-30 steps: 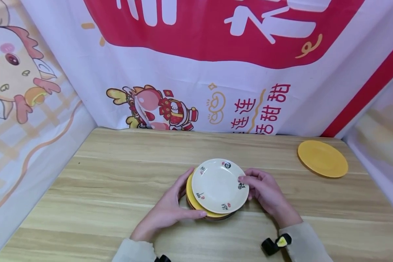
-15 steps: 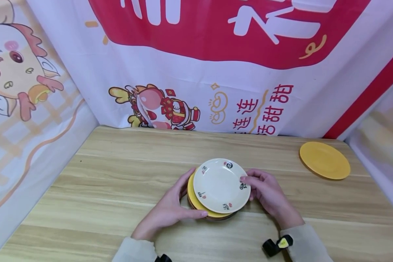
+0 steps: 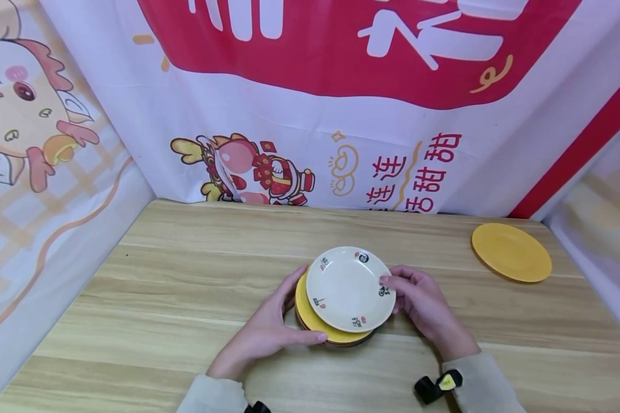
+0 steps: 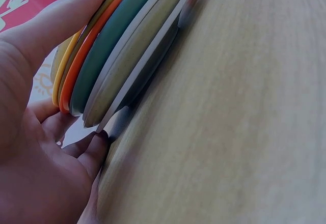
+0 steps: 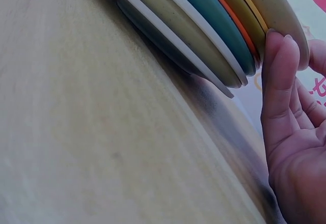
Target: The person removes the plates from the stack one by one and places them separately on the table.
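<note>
Plate, pale cream, round, with small black and red motifs around its rim (image 3: 350, 289): topmost of a stack of plates (image 4: 109, 56) near the middle of the table (image 3: 186, 298), set off-centre toward the far right, so as to expose a crescent of yellow plate (image 3: 315, 322) beneath. Full contact along its underside: impossible to tell. Below the yellow rim, seen edge-on from both wrists, rims of olive, orange, teal, white, olive and white in descending order, with a dark underside nearest the tabletop.

Right hand (image 3: 418, 298) at the right edge of the cream plate, pinching it: thumb over the upper rim beside a motif, other fingers bent at and under the edge, with only a narrow, plate-filled gap between. Left hand (image 3: 271, 328) around the left of the stack, gripping it in a wide curve: thumb along the near side, fingers against the far left side.

At both wrists, pale sleeves (image 3: 483, 378) and black devices (image 3: 427, 391). Well apart, near the far right corner of the table, a separate yellow plate (image 3: 511, 252), lying flat. Behind, a white cloth (image 3: 134, 103) with a red panel, cartoon figure and red lettering; at left, a second printed cloth (image 3: 10, 241).
</note>
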`<state>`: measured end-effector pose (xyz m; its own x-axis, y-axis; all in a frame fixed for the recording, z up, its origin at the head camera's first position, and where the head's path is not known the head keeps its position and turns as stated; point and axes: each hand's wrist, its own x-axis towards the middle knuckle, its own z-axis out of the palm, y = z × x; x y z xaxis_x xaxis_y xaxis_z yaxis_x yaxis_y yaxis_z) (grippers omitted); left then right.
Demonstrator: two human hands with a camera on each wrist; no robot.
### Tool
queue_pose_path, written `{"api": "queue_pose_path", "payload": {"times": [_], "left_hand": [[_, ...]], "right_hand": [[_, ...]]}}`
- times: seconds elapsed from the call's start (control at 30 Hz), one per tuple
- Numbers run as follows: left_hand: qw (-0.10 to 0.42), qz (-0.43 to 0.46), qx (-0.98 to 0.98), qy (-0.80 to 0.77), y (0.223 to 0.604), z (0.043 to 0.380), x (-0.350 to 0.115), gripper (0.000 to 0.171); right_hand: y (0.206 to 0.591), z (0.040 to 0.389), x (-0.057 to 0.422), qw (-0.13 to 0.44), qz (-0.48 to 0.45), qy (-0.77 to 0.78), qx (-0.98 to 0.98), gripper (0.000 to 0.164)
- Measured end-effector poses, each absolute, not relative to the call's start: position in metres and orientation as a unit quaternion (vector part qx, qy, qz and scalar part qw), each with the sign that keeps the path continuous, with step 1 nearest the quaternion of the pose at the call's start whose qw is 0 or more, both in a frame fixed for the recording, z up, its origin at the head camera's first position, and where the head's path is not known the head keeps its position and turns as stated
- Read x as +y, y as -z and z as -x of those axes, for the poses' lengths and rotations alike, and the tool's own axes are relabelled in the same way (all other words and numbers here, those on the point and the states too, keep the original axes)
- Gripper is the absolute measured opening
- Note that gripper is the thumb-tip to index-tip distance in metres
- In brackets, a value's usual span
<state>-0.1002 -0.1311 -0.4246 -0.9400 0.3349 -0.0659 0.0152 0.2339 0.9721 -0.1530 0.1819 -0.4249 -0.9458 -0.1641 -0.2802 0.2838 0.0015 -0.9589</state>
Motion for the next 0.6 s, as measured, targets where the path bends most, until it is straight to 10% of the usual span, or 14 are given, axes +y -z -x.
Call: {"api": "queue_pose_path", "payload": {"times": [0.6], "left_hand": [[0.138, -0.108, 0.774, -0.609, 0.4245, 0.0994, -0.1313, 0.124]], "right_hand": [[0.4252, 0.1534, 0.1831, 0.130, -0.054, 0.739, 0.659, 0.008]]}}
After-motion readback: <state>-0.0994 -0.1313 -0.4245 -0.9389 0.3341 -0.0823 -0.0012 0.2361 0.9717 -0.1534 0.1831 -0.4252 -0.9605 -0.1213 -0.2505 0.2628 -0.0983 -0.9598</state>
